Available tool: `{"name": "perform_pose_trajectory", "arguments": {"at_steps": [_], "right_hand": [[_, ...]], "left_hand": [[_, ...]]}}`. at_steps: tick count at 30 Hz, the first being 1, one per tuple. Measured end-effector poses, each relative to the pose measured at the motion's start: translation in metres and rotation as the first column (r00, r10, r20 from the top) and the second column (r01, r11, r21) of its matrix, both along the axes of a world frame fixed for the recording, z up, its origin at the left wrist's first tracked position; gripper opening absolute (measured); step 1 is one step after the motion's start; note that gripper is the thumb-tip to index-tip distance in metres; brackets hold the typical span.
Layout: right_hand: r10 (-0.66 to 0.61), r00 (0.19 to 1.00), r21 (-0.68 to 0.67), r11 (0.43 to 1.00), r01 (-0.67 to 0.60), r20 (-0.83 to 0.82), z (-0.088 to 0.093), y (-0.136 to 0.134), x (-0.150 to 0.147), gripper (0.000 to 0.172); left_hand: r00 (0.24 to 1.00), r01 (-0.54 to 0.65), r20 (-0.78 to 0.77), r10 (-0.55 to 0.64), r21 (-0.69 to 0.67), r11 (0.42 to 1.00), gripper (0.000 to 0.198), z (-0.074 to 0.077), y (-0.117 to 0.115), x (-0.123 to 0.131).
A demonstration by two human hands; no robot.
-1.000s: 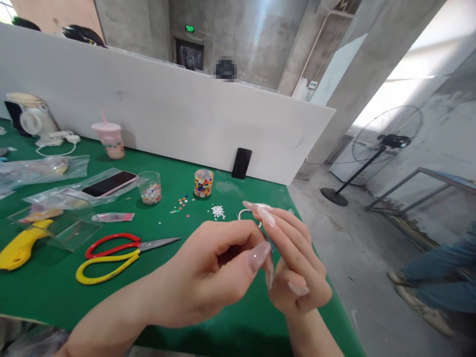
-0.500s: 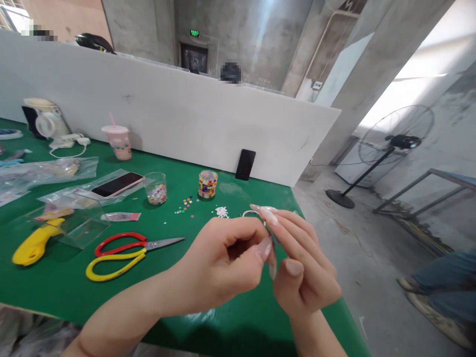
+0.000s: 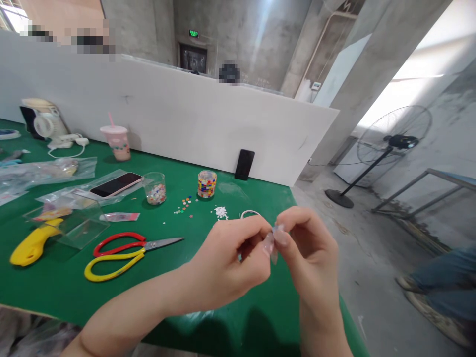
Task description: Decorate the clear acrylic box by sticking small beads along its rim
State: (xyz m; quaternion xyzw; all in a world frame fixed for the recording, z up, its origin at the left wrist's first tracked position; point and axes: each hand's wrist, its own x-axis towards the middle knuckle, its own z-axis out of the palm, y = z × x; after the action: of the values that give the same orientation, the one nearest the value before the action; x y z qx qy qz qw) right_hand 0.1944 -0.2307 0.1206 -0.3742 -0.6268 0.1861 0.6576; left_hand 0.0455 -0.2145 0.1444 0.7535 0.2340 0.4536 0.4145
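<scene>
My left hand (image 3: 234, 255) is closed in a pinch above the green table. Its fingertips meet those of my right hand (image 3: 314, 253), which is pinching too. A tiny pale, see-through piece (image 3: 276, 229) shows between the fingertips, too small to name. Just behind my left fingers a thin white loop (image 3: 251, 213) sticks up; whether a hand holds it I cannot tell. Beyond the hands lie a pile of small white pieces (image 3: 220, 213) and scattered coloured pieces (image 3: 185, 203). A cup covered in coloured squares (image 3: 207, 184) stands behind them.
Red-and-yellow-handled scissors (image 3: 136, 250) lie left of my left arm. Also left are a clear cup of small pieces (image 3: 155, 191), a yellow tool (image 3: 35, 243), a clear box (image 3: 84, 225) and a phone (image 3: 116, 185). A white partition (image 3: 178, 119) bounds the back; another dark phone (image 3: 244, 164) leans there.
My right hand's fingers, stretched out flat before, have curled into a pinch against my left fingertips. My left hand stays nearly in place.
</scene>
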Motion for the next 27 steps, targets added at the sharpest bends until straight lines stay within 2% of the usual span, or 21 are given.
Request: {"name": "perform_pose_trajectory", "arguments": {"at_steps": [4,6,8,12,14,16,18,21,27], "right_hand": [[0.144,0.971,-0.124,0.985,-0.121,0.191,0.006,-0.006,0.008,0.026],[0.227,0.953,-0.186,0.964,-0.19,0.202,0.009,-0.008,0.01,0.028],[0.325,0.93,-0.257,0.926,-0.277,0.171,0.011,-0.009,0.011,0.03],[0.507,0.86,-0.36,0.813,-0.458,0.051,0.011,-0.01,0.012,0.028],[0.573,0.82,-0.39,0.752,-0.531,-0.012,0.009,-0.01,0.012,0.027],[0.607,0.793,-0.401,0.715,-0.572,-0.05,0.007,-0.01,0.011,0.027],[0.612,0.789,-0.389,0.714,-0.582,-0.056,0.005,-0.009,0.009,0.028],[0.596,0.803,-0.345,0.751,-0.563,-0.013,0.003,-0.008,0.005,0.024],[0.511,0.842,-0.232,0.852,-0.469,0.175,0.0,-0.004,0.003,0.024]], "left_hand": [[0.982,0.027,-0.186,-0.031,-0.026,0.999,0.019,0.003,0.001,-0.007],[0.958,0.037,-0.284,-0.033,0.011,0.999,0.02,0.006,0.0,-0.012],[0.939,0.054,-0.343,-0.026,0.071,0.996,0.022,0.009,0.0,-0.018],[0.912,0.08,-0.41,-0.017,0.137,0.987,0.02,0.01,-0.002,-0.029],[0.901,0.079,-0.433,-0.001,0.162,0.984,0.02,0.011,-0.004,-0.031],[0.898,0.075,-0.44,0.021,0.2,0.977,0.021,0.013,-0.005,-0.032],[0.902,0.055,-0.429,0.058,0.246,0.968,0.021,0.015,-0.007,-0.032],[0.906,0.016,-0.411,0.096,0.261,0.965,0.021,0.017,-0.009,-0.034],[0.911,0.049,-0.411,0.041,0.207,0.977,0.02,0.013,-0.01,-0.035]]}}
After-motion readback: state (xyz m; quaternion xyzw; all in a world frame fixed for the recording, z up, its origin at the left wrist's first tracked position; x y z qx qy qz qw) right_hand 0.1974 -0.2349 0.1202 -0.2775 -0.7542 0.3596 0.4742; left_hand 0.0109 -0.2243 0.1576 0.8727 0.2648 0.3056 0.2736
